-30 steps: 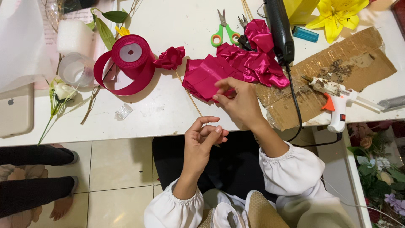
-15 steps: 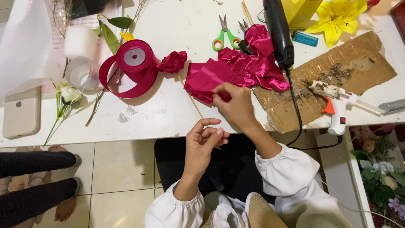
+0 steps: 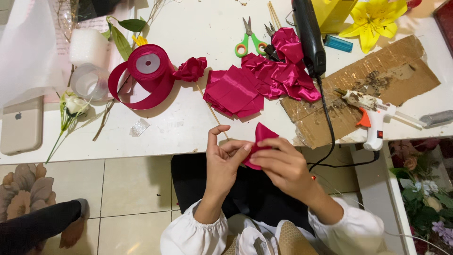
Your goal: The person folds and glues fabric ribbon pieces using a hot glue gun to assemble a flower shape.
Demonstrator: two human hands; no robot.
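My left hand (image 3: 222,163) and my right hand (image 3: 282,166) meet just below the white table's front edge (image 3: 155,141). Between their fingertips they pinch a small folded piece of magenta satin ribbon (image 3: 262,137). Above them on the table lies a stack of cut magenta ribbon squares (image 3: 233,90). A finished ribbon rose (image 3: 191,69) on a thin wooden stick lies next to the magenta ribbon spool (image 3: 146,71). A heap of crumpled ribbon (image 3: 285,71) sits further right.
A glue gun (image 3: 370,111) rests on brown cardboard (image 3: 377,78) at the right, its black cord hanging off the edge. Green-handled scissors (image 3: 247,40), a yellow lily (image 3: 373,19), a phone (image 3: 21,125), a white artificial rose (image 3: 75,105) and a tape roll (image 3: 87,81) lie around. Another person's leg (image 3: 42,226) is at bottom left.
My right hand drew back from the ribbon stack with one magenta piece, and my left hand came up to it; both now hold it in front of the table edge.
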